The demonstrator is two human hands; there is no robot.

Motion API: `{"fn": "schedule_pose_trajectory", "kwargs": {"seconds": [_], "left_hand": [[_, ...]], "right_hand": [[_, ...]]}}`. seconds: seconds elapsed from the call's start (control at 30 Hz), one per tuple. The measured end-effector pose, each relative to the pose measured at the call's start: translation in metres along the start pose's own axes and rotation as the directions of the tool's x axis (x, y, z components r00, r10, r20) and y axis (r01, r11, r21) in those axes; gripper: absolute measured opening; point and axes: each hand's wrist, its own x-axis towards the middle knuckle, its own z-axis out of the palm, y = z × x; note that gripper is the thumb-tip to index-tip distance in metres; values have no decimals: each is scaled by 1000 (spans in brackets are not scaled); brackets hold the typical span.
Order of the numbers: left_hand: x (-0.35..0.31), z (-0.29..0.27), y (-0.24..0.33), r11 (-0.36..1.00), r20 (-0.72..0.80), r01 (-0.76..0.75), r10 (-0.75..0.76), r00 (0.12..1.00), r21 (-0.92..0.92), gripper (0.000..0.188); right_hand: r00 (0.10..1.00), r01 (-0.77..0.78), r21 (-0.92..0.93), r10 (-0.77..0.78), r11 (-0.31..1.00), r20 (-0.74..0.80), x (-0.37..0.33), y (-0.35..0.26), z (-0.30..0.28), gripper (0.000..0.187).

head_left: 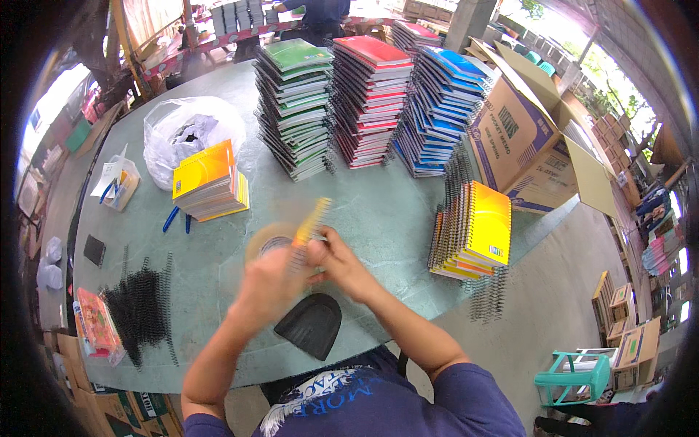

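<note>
A small yellow notebook (314, 218) is held on edge over the table, blurred by motion. My right hand (341, 264) grips it from the right, fingers bent round its lower part. My left hand (271, 280) is smeared but looks closed at the notebook's left edge, where a dark wire coil (297, 258) faintly shows. Behind my left hand lies a round tan ring (256, 240), partly hidden. Nearer me, a black pad with one rounded end (313, 325) rests on the table.
Yellow covers and pages (209, 182) stand stacked at left, coil-bound yellow notebooks (477, 229) at right. Tall green (295, 109), red (370, 102) and blue (440, 109) notebook stacks stand behind. Black coils (138, 309) lie left; an open carton (517, 138) stands right.
</note>
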Motion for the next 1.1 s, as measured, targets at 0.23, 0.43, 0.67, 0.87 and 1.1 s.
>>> {"fn": "schedule_pose_trajectory", "kwargs": {"seconds": [0.23, 0.43, 0.67, 0.87, 1.1], "left_hand": [[2, -33, 38, 917, -372, -371, 296, 880, -148, 31], [4, -17, 21, 920, -322, -363, 301, 898, -151, 28], [2, -8, 9, 930, -321, -319, 250, 914, -184, 26], [32, -55, -75, 965, -552, -78, 210, 807, 252, 19], [48, -69, -184, 702, -488, 207, 226, 843, 682, 29]], "right_hand": [[809, 266, -443, -448, 856, -381, -83, -128, -63, 47], [751, -15, -747, -486, 664, -447, -110, -123, -201, 53], [780, -33, -568, -334, 823, -529, -96, -116, -204, 52], [603, -193, -977, -775, 86, -188, -138, -150, -146, 50], [506, 596, -775, -847, 210, 160, -116, -95, -31, 31]]}}
